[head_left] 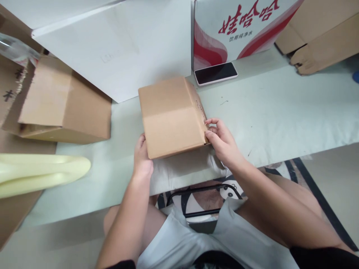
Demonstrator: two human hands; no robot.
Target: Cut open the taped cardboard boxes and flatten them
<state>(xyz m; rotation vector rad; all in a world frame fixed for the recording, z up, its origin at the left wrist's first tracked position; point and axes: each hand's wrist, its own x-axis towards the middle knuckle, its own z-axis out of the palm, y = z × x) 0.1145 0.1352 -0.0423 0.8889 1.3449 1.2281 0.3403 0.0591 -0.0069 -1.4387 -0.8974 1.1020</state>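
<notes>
A small brown cardboard box (pixel 171 116) stands on the pale green table (pixel 280 112) in front of me, its top flaps folded shut. My left hand (pixel 141 158) grips the box's near left corner, fingers tucked under or behind it. My right hand (pixel 220 140) holds the near right corner, fingers curled against the side flap and thumb on the edge.
A phone (pixel 215 73) lies behind the box. A red-and-white printed carton (pixel 238 26) and a large white box (pixel 120 45) stand at the back. An open brown box (pixel 64 104) sits at left, more cardboard (pixel 322 33) at far right, a pale yellow plastic item (pixel 42 172) near left.
</notes>
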